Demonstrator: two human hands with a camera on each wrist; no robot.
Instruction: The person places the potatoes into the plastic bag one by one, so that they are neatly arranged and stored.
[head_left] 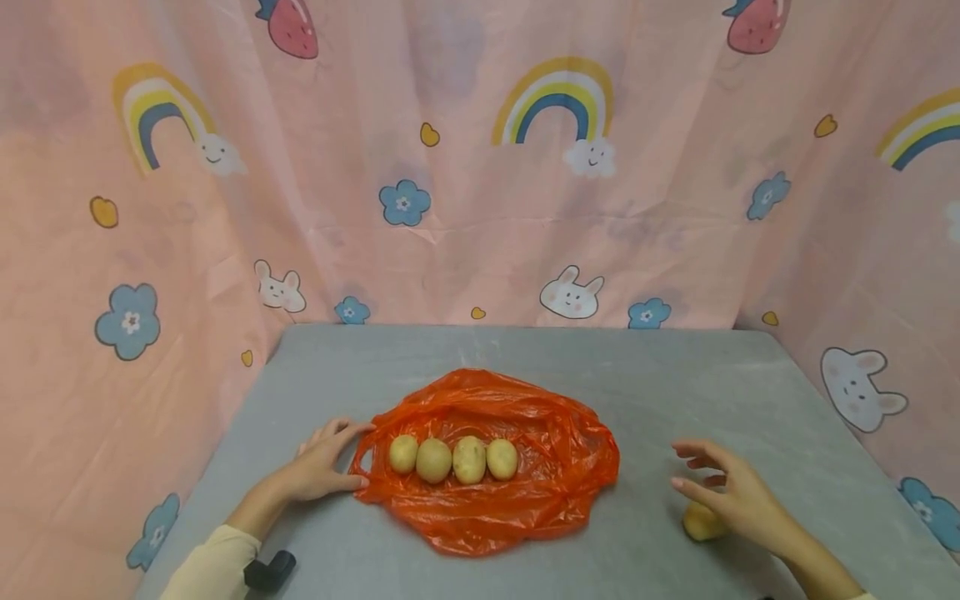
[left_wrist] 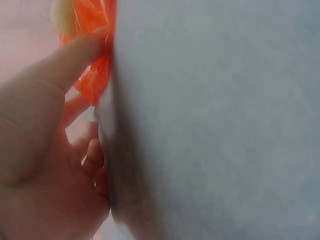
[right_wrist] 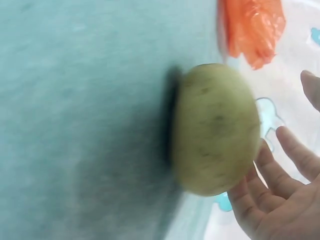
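An orange plastic bag (head_left: 525, 508) lies spread on the grey table, with several potatoes (head_left: 469, 460) in a row on it. My left hand (head_left: 318, 467) is at the bag's left end, thumb and index finger spread apart and touching its edge. In the left wrist view the thumb (left_wrist: 75, 57) rests against the orange plastic. Off to the right, a single potato (right_wrist: 216, 130) lies on the table, apart from the bag. Above and beside it is my right hand (head_left: 723, 492), fingers parted and holding nothing. In the head view this hand partly hides the potato.
The grey table (head_left: 675, 392) is bordered by a pink curtain (head_left: 465, 250) printed with rainbows, flowers and rabbits at the back and sides. A black strap piece (head_left: 270, 572) is by the left sleeve (head_left: 213, 562).
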